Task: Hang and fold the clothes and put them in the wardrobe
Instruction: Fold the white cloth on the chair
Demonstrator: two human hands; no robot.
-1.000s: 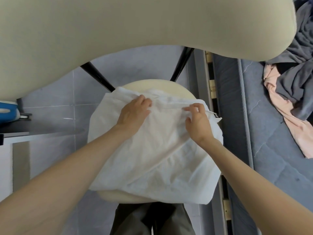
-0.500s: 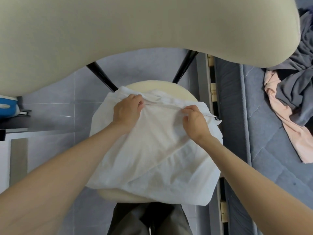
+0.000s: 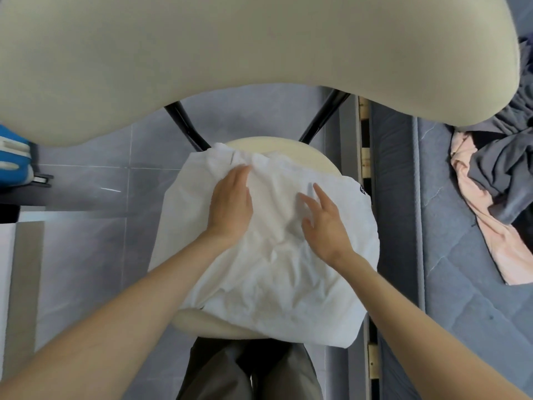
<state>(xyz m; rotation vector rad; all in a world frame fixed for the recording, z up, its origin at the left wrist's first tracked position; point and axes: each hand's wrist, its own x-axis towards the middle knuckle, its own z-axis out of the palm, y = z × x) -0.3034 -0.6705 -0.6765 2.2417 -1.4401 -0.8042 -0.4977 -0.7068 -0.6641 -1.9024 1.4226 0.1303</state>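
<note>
**White garment pressed flat on the chair seat**

The left hand (image 3: 230, 206) is laid flat, fingers straight and together, on the far left part of a white garment (image 3: 274, 269). The right hand (image 3: 323, 223) is released as well, its fingers spread and resting lightly on the cloth just to the right. Nothing is gripped by either hand.

The garment is spread, creased, over the round cream chair seat (image 3: 305, 154), and its near and left edges are draped past the rim. A small black label (image 3: 362, 190) is seen at its right edge. The seat is carried by black frame bars (image 3: 184, 125), and the far part of the view is filled by the beige chair backrest (image 3: 230, 53).

Grey floor tiles (image 3: 86, 226) are seen under the chair, and a blue object (image 3: 14, 157) is cut off at the left edge. To the right, a grey bed (image 3: 461, 284) is seen, on which a grey garment (image 3: 501, 174) is heaped over a pink garment (image 3: 501, 249), well apart from the chair. Dark trousers (image 3: 219, 376) are visible at the near edge.
</note>
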